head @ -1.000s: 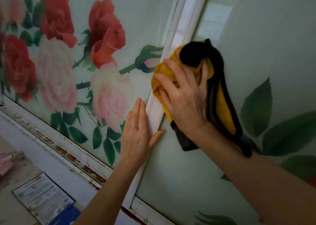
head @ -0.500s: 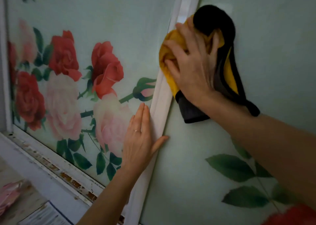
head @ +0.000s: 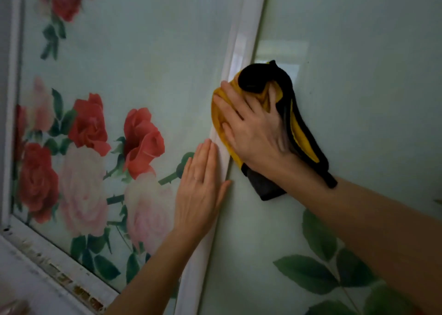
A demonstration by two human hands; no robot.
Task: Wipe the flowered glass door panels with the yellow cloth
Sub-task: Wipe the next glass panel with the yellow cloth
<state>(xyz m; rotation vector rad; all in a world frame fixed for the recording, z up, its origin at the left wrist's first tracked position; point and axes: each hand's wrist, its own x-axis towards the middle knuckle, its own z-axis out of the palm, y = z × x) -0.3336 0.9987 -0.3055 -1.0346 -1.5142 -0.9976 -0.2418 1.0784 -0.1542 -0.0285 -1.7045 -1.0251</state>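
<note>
The yellow cloth (head: pixel 300 133), edged in black and bunched up, sits under my right hand (head: pixel 253 133) against the right glass panel (head: pixel 358 63), just beside the white frame strip (head: pixel 241 44) that divides the two panels. My right fingers (head: pixel 227 108) are spread over the cloth, pressing it flat to the glass; their tips reach the yellow fold at the strip's edge. A black fold of the cloth pokes out above my knuckles, and a dark corner hangs below my wrist.

My left hand (head: pixel 198 195) lies flat on the left glass panel (head: pixel 143 51), fingers pressed together and pointing up along the strip, the thumb splayed across the strip toward the right panel. It holds nothing. There is a thin ring on one finger.

The left panel shows printed red and pale pink roses (head: pixel 143 142) with green leaves. The right panel shows green leaves (head: pixel 308 276) low down, below my right forearm. A worn white bottom rail (head: pixel 55 267) runs under the left panel.
</note>
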